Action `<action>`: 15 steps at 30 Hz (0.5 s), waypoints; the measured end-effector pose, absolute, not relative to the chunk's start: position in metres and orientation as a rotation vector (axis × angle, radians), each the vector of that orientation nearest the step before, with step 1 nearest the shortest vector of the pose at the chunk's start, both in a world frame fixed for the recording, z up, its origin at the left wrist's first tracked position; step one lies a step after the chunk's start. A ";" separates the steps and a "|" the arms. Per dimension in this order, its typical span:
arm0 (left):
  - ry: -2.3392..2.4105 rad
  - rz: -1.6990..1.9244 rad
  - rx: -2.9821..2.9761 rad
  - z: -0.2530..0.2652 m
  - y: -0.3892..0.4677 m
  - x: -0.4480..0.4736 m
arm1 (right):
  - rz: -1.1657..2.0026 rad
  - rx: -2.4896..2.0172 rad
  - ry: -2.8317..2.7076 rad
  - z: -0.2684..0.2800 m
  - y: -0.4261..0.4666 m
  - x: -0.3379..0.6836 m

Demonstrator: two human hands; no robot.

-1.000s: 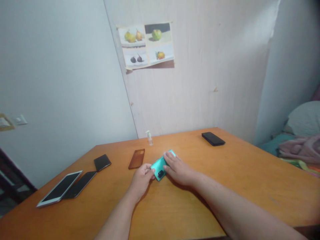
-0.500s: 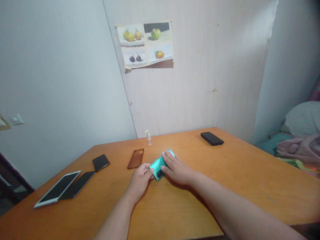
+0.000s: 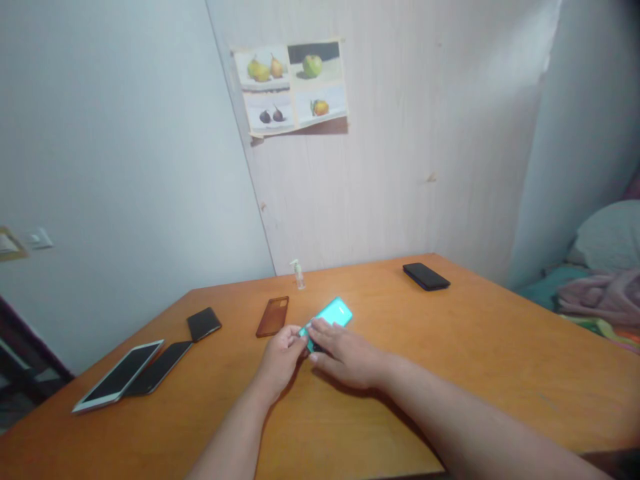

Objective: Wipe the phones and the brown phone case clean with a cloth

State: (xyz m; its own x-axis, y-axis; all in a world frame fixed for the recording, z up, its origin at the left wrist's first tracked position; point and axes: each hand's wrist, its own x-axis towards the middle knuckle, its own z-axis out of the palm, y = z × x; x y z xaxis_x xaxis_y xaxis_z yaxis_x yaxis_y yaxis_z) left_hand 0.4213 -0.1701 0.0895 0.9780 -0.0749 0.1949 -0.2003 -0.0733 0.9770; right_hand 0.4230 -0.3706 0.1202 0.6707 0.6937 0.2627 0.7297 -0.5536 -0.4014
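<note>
A turquoise phone (image 3: 336, 312) lies back up near the middle of the table, set at a slant. My left hand (image 3: 281, 358) pinches its near left end between thumb and fingers. Across the camera end rests my right hand (image 3: 350, 357), palm down with fingers stretched out flat, covering most of the camera block. Whether anything lies under that palm I cannot tell. Just beyond my left hand is a brown see-through phone case (image 3: 273, 316), and behind it stands a small clear pump bottle (image 3: 299, 275).
On the left of the orange-brown table (image 3: 320, 420) lie a white tablet (image 3: 119, 377), a black phone (image 3: 160, 369) partly under it, and a small black device (image 3: 204, 324). A dark phone-like item (image 3: 427, 276) sits at the back right. A wall stands behind the table.
My right hand has slid toward the left along the phone's back, from its far end to the camera end. The left hand keeps its hold in the same place.
</note>
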 end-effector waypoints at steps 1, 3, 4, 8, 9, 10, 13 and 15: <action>-0.217 0.099 1.641 0.089 -0.170 0.422 | -0.098 -2.385 -1.134 0.120 -0.369 0.422; -0.208 0.111 1.647 0.088 -0.169 0.422 | -0.121 -2.415 -1.055 0.119 -0.371 0.426; -0.196 0.124 1.656 0.088 -0.170 0.422 | -0.141 -2.450 -0.967 0.119 -0.373 0.429; -0.166 0.153 1.672 0.090 -0.171 0.419 | -0.204 -2.496 -0.797 0.119 -0.377 0.435; -0.172 0.147 1.666 0.091 -0.171 0.419 | -0.208 -2.465 -0.867 0.119 -0.376 0.432; -0.183 0.139 1.655 0.091 -0.172 0.419 | -0.207 -2.421 -0.964 0.120 -0.374 0.428; -0.207 0.121 1.630 0.091 -0.171 0.420 | -0.185 -2.313 -1.169 0.121 -0.370 0.421; -0.200 0.133 1.637 0.090 -0.171 0.420 | -0.180 -2.339 -1.104 0.121 -0.371 0.423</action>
